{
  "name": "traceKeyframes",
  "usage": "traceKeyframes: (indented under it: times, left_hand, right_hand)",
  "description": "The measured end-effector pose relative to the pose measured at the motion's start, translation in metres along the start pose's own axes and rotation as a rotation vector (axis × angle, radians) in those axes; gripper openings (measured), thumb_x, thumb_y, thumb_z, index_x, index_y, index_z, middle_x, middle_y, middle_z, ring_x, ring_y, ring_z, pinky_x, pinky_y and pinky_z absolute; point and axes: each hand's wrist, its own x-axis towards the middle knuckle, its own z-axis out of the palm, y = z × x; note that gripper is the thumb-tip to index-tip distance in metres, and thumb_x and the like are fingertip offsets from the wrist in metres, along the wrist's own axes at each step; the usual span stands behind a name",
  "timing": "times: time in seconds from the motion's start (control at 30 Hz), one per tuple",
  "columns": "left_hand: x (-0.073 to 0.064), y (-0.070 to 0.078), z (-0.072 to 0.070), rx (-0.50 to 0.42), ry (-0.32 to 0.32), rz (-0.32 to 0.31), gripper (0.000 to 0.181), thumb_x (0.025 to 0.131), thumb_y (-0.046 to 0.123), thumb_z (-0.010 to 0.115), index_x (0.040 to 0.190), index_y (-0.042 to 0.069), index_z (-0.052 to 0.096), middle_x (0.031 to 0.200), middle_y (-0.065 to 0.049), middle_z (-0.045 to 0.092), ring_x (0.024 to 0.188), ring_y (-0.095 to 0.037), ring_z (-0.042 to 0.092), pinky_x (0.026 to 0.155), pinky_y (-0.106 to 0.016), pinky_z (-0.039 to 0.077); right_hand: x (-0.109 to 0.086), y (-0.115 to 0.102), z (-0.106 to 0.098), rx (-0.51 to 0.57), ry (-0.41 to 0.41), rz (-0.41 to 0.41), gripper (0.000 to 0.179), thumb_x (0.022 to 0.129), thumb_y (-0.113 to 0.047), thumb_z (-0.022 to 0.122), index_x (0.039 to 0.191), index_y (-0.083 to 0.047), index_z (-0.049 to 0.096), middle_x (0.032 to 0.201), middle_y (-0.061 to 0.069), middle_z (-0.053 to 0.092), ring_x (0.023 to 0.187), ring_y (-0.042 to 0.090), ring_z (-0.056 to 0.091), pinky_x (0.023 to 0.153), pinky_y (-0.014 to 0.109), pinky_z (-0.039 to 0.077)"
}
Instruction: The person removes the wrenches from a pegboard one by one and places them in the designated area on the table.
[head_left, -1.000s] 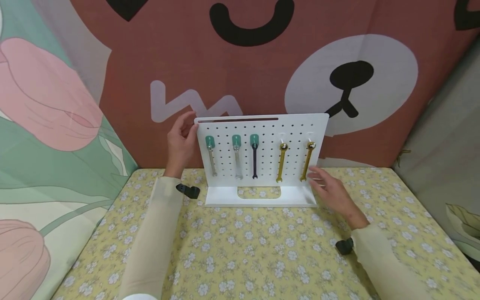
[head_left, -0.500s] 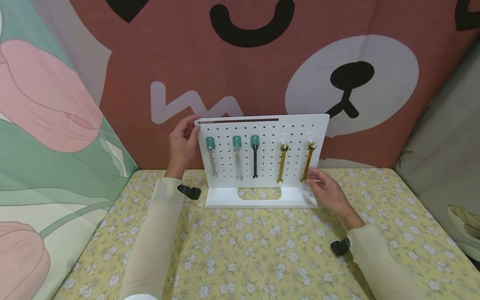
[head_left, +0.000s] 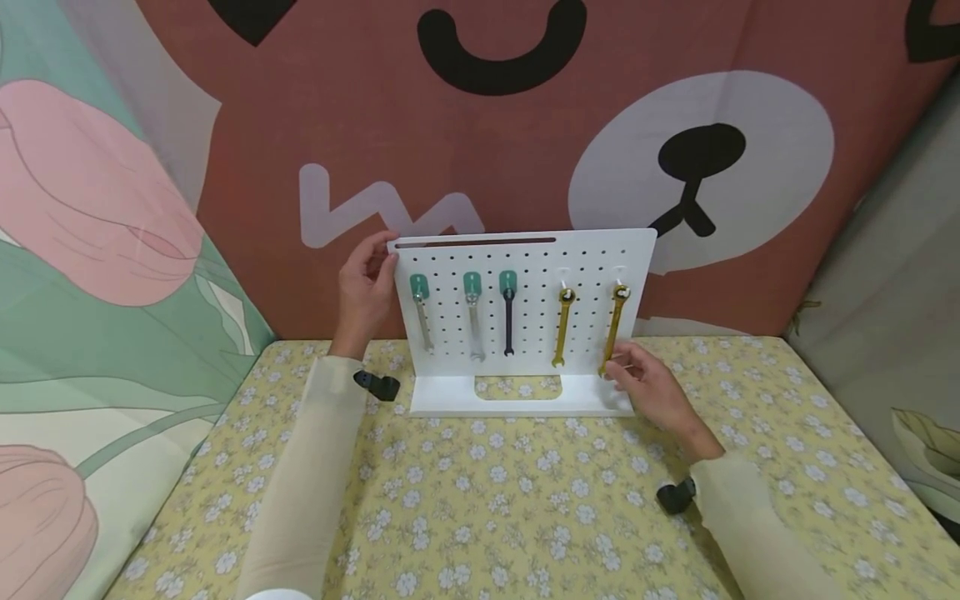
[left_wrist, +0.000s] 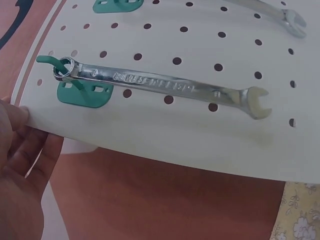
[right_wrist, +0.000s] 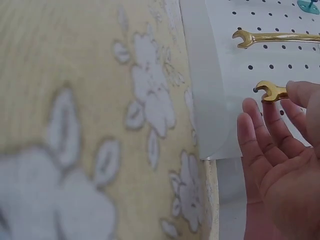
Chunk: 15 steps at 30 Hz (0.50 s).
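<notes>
A white pegboard (head_left: 536, 358) stands on the table with several combination wrenches hanging from its hooks. My left hand (head_left: 363, 292) grips the board's upper left edge, thumb on the front and fingers behind. In the left wrist view, a silver wrench (left_wrist: 160, 86) hangs by its ring end on a green hook (left_wrist: 85, 95) close to that hand. My right hand (head_left: 660, 396) pinches the lower, open end of the rightmost gold wrench (head_left: 616, 321), whose ring end is still on its hook. The right wrist view shows the gold jaw end (right_wrist: 274, 92) between thumb and fingers.
Left of the held wrench hang another gold wrench (head_left: 562, 333), a dark wrench (head_left: 509, 325) and a second silver wrench (head_left: 474, 329). The board's base (head_left: 442, 396) has a cutout. A flowered yellow cloth (head_left: 480, 500) covers the table, and a printed curtain (head_left: 450, 125) hangs behind.
My right hand has moved slightly left onto the rightmost gold wrench's lower end and taken hold of it; that end has shifted slightly down and left. My left hand stays on the board.
</notes>
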Motion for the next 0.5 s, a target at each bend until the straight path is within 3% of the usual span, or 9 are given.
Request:
traceKeyframes:
  times: [0.23,0.5]
  left_hand:
    - [0.0,0.004,0.001,0.007,0.003,-0.018,0.03,0.105,0.003,0.059,0.134,0.005,0.065,0.113,-0.018,0.065,0.093,-0.03,0.062,0.077,-0.022,0.045]
    - [-0.006,0.032,-0.002,0.003,-0.006,-0.001,0.029,0.104,-0.003,0.056,0.133,-0.004,0.062,0.111,-0.025,0.062,0.094,-0.041,0.061,0.078,-0.022,0.044]
  right_hand:
    - [-0.004,-0.005,-0.002,-0.013,-0.016,-0.004,0.044,0.108,-0.022,0.057,0.145,-0.001,0.047,0.109,0.018,0.065,0.097,0.037,0.068,0.085,0.047,0.057]
    - [-0.012,-0.012,-0.004,0.063,-0.029,-0.038,0.041,0.108,-0.019,0.058,0.144,-0.002,0.052,0.107,0.02,0.066,0.096,0.038,0.069,0.084,0.047,0.057]
